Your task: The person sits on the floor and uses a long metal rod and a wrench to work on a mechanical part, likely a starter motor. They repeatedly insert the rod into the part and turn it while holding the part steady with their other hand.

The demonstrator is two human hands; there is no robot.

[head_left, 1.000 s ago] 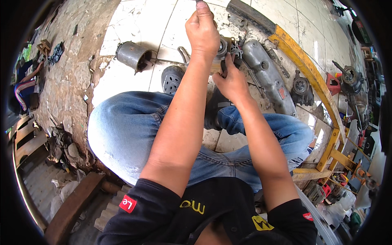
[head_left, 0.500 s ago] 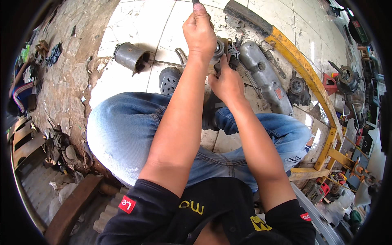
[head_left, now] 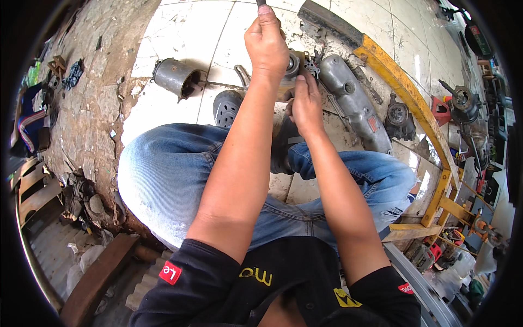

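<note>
Over white floor tiles (head_left: 180, 30), hold the dark bar (head_left: 261, 2) firmly in your closed left hand (head_left: 267, 46); steady the metal part (head_left: 294, 64) with your right hand (head_left: 307, 108), its grip unclear.

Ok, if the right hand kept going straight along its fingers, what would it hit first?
Probably the round metal part just ahead of the right hand; depth is unclear, so the fingertips may already touch it.

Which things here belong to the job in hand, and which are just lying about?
Seemingly in the job:
dark handle, in the left hand
round metal part, near the right hand

Seemingly just lying about:
grey cylinder
long grey cover
yellow frame
</note>
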